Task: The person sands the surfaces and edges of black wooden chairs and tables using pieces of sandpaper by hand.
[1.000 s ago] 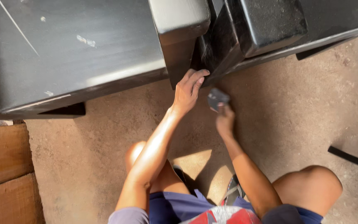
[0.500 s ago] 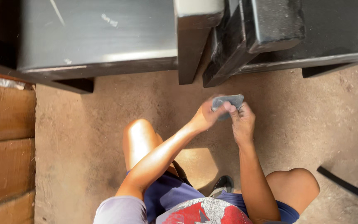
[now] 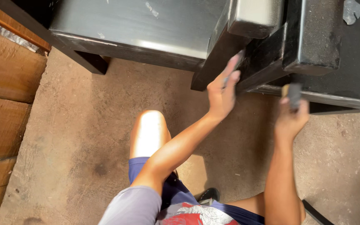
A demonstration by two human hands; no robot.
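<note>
My left hand (image 3: 223, 89) reaches up with fingers stretched against the edge of a black furniture leg (image 3: 217, 62), and a thin grey piece like sandpaper seems pinched under the fingertips. My right hand (image 3: 291, 114) is closed around a small dark grey folded piece of sandpaper (image 3: 294, 93), held just below the lower edge of the black glossy furniture piece (image 3: 313, 41). I am crouched on the floor, with my knees showing below.
A large black lacquered panel (image 3: 138, 25) lies across the top. Wooden planks (image 3: 5, 79) stand at the left. The concrete floor (image 3: 84, 146) is dusty. A dark strip (image 3: 317, 212) lies at the lower right. A grey scrap (image 3: 351, 10) rests on the black surface.
Both hands were together holding the grey sandpaper in front of me. Now they have parted, the left going up to the black leg, the right rising with the sandpaper.
</note>
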